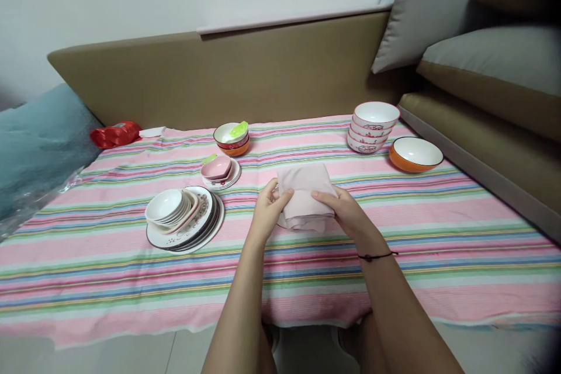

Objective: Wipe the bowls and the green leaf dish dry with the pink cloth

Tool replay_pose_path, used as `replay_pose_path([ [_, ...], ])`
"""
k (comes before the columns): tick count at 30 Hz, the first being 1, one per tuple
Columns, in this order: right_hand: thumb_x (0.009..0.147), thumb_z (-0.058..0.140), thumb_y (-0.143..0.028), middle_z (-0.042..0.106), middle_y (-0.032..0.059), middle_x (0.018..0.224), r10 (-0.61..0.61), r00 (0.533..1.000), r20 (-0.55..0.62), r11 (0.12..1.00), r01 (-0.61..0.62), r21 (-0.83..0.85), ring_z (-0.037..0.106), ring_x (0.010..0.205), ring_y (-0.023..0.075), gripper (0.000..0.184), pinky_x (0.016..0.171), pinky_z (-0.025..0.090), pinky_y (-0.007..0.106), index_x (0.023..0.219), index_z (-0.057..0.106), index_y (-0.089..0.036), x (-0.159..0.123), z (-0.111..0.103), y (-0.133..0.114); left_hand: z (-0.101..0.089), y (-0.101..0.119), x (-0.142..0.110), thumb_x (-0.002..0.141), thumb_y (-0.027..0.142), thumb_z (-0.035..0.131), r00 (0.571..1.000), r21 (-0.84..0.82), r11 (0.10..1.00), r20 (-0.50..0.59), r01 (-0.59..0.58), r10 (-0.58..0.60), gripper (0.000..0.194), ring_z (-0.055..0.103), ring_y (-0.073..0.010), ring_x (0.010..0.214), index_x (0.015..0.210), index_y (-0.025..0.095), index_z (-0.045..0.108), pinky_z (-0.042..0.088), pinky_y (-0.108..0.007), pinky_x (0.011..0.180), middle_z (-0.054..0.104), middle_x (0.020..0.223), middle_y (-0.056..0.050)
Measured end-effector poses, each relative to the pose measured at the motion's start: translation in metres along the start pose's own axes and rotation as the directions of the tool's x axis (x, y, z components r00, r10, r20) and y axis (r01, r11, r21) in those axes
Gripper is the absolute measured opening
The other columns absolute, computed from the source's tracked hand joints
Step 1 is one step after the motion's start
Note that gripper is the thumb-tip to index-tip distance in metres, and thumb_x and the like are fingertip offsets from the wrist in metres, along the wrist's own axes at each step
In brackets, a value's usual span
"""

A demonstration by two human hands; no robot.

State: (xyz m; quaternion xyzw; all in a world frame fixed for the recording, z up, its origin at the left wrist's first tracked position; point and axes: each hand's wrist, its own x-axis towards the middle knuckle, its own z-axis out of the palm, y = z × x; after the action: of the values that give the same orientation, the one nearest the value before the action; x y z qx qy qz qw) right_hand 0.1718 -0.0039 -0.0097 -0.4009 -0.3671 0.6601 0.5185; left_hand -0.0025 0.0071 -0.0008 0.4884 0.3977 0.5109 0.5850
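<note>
Grip on both sides was closed on the cloth (307,190): the left hand (268,207) had its near edge, the right hand (346,210) the opposite one. The cloth hung folded between them above the striped sheet (307,289), its layers loose at the bottom. A pale rim (281,221) showed just below the left grip, mostly hidden; whether either hand bore its weight, I could not tell.

Handling it well seemed to call for even thumb pressure, with the fingers beneath giving support. A light pinch would have suited the soft layers, since squeezing hard could have bunched them; too slack a hold might have let the lower folds slide apart. If the rim was being carried too, the fingers underneath needed to bear it, rather than the fabric alone.

Both thumbs lay on top, pointing inward, while the other fingers curled behind or under. The forearms reached forward and converged, wrists fairly straight and roughly level with each other; a thin bracelet (376,256) circled the right one.

Well left of the grip stood the plate stack (202,216), with the pink dish (216,168) beyond it. Farther out to the right were the orange bowl (412,163) and the bowl stack (372,134).
</note>
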Motion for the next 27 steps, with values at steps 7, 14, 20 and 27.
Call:
replay_pose_path([
  [7, 0.067, 0.074, -0.05, 0.067, 0.0035, 0.119, -0.127, 0.98, 0.151, 0.911, 0.055, 0.409, 0.059, 0.116, 0.021, 0.049, 0.098, 0.049, 0.036, 0.108, 0.066, -0.025, 0.002, 0.039, 0.011, 0.012, -0.005, 0.007, 0.072, 0.035, 0.072, 0.965, -0.215, 0.968, -0.251, -0.129, 0.073, 0.047, 0.066, -0.0142, 0.084, 0.115, 0.024, 0.055, 0.05, -0.021, 0.063, 0.069, 0.105, -0.004],
  [14, 0.078, 0.066, -0.036, 0.072, 0.0027, 0.109, -0.025, 0.996, -0.087, 0.868, 0.065, 0.493, 0.066, 0.106, 0.0199, 0.033, 0.091, 0.055, 0.034, 0.108, 0.065, -0.023, 0.01, 0.043, 0.014, 0.016, -0.005, 0.002, 0.071, 0.037, 0.072, 0.99, 0.054, 0.995, -0.111, -0.079, 0.084, 0.04, 0.066, -0.0151, 0.077, 0.104, 0.021, 0.055, 0.051, -0.024, 0.065, 0.069, 0.09, -0.002],
  [20, 0.072, 0.071, -0.021, 0.073, 0.0023, 0.104, -0.116, 0.873, -0.475, 0.898, 0.296, 0.326, 0.067, 0.104, 0.02, 0.037, 0.089, 0.056, 0.033, 0.109, 0.066, -0.022, 0.011, 0.017, 0.005, -0.01, -0.004, 0.001, 0.085, 0.039, 0.054, 0.869, 0.495, 0.865, -0.389, -0.082, 0.305, 0.021, 0.065, -0.0194, 0.091, 0.095, 0.021, 0.052, 0.048, -0.03, 0.078, 0.069, 0.093, -0.007],
  [27, 0.083, 0.062, -0.027, 0.063, 0.0006, 0.128, -0.6, 0.779, -0.183, 0.759, 0.481, -0.439, 0.05, 0.127, 0.0214, 0.035, 0.115, 0.029, 0.041, 0.118, 0.065, -0.027, 0.002, -0.002, 0.006, -0.031, -0.023, -0.002, 0.072, 0.037, 0.064, 0.904, 0.603, 0.682, -0.358, 0.414, -0.233, 0.041, 0.068, -0.0299, 0.075, 0.106, 0.015, 0.055, 0.048, -0.036, 0.066, 0.07, 0.08, -0.013],
])
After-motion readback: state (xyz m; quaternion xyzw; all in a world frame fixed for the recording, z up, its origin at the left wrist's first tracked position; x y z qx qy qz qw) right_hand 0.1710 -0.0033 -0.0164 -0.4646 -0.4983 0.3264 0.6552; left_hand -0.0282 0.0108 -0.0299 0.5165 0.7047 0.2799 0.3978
